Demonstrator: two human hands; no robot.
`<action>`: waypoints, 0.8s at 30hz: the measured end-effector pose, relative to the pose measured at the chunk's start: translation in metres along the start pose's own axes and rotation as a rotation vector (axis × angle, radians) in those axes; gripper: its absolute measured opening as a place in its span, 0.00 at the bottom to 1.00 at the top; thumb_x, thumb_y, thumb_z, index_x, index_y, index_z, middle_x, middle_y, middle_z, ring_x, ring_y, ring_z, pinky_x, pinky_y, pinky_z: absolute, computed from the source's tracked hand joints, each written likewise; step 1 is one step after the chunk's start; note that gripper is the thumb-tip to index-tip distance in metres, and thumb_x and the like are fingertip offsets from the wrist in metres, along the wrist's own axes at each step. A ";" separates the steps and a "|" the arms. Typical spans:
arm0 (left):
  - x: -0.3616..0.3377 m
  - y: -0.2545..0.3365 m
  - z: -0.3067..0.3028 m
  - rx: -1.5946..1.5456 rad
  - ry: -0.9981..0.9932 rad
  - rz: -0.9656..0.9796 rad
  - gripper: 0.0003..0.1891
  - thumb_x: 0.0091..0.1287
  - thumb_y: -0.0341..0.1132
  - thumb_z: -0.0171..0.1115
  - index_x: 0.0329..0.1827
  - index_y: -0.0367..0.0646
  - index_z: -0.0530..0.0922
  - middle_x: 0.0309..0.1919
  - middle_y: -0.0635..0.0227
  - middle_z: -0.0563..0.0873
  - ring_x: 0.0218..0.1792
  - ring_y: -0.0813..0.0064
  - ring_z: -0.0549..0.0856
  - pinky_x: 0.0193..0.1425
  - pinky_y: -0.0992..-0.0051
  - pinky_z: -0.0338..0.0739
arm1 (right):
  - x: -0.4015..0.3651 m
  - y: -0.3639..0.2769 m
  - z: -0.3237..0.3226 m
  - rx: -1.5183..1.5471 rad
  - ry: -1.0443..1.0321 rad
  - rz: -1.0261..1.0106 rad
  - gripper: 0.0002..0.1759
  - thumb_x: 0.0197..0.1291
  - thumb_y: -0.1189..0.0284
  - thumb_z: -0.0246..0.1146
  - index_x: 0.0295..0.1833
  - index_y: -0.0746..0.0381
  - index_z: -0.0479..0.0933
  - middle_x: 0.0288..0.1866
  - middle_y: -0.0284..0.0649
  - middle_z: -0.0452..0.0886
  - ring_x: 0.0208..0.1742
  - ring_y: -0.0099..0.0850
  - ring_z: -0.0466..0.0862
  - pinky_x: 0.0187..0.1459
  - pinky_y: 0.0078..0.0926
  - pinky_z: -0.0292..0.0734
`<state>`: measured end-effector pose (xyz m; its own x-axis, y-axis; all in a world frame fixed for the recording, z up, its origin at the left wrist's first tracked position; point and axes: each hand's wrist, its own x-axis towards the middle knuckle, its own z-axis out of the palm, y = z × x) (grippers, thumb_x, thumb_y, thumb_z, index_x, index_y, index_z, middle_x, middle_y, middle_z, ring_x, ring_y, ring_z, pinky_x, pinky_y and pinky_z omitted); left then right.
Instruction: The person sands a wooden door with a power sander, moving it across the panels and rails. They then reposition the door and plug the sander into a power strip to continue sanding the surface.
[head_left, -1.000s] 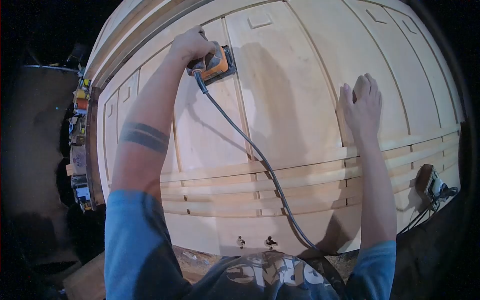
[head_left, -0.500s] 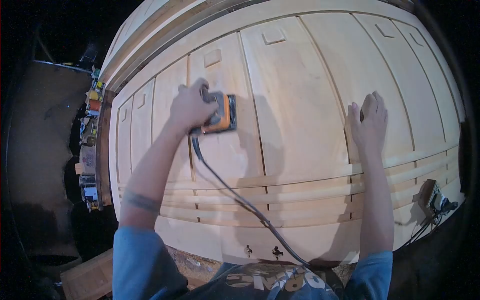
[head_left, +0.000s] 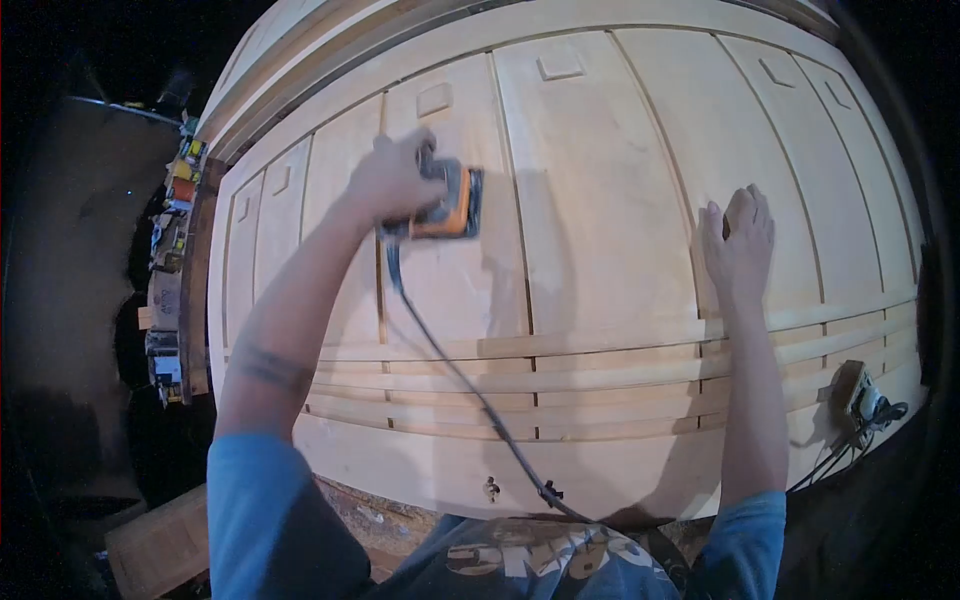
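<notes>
An orange and black electric sander (head_left: 455, 205) is gripped in my left hand (head_left: 393, 180), its base against a pale wooden panel (head_left: 590, 130). Its dark cord (head_left: 440, 355) trails down over the slats towards my body. My right hand (head_left: 738, 245) rests on the panel further right, near a vertical groove, with the thumb apart from the forward-pointing fingers. A shaded gap shows between thumb and forefinger.
Horizontal slats (head_left: 600, 395) cross the lower panel. Small metal fittings (head_left: 491, 489) sit near its front edge. A boxy device with cables (head_left: 868, 405) lies at the lower right. Cans and boxes (head_left: 172, 260) line a shelf at left, and a wooden box (head_left: 155, 545) stands below.
My left hand has moved the sander slightly up the panel, with the cord following. My right hand stays at nearly the same spot. The camera view has shifted a little.
</notes>
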<state>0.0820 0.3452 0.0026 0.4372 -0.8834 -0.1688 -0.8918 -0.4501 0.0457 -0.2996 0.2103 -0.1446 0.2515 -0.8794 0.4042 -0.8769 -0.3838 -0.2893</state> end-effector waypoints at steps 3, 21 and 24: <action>-0.040 0.004 0.004 0.006 -0.037 0.056 0.31 0.50 0.46 0.69 0.60 0.52 0.76 0.47 0.42 0.82 0.50 0.44 0.84 0.56 0.56 0.81 | 0.000 -0.004 -0.002 -0.008 0.019 0.012 0.31 0.69 0.56 0.59 0.66 0.70 0.69 0.71 0.55 0.69 0.75 0.49 0.64 0.74 0.48 0.57; 0.024 -0.022 0.006 0.029 0.022 -0.071 0.35 0.47 0.49 0.72 0.62 0.52 0.76 0.52 0.48 0.84 0.54 0.48 0.84 0.61 0.58 0.79 | -0.002 -0.005 -0.004 0.025 0.095 -0.008 0.27 0.67 0.58 0.59 0.61 0.69 0.72 0.68 0.53 0.72 0.70 0.48 0.69 0.71 0.47 0.62; -0.034 -0.035 0.012 -0.050 0.059 -0.045 0.41 0.47 0.50 0.76 0.67 0.54 0.72 0.52 0.46 0.82 0.54 0.48 0.84 0.60 0.58 0.80 | -0.002 -0.003 -0.003 -0.030 0.049 0.018 0.28 0.70 0.56 0.58 0.64 0.66 0.70 0.71 0.52 0.70 0.71 0.49 0.68 0.72 0.46 0.61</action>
<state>0.0965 0.3925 -0.0051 0.4840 -0.8676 -0.1137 -0.8649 -0.4941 0.0885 -0.2989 0.2135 -0.1420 0.2161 -0.8708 0.4416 -0.8931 -0.3591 -0.2711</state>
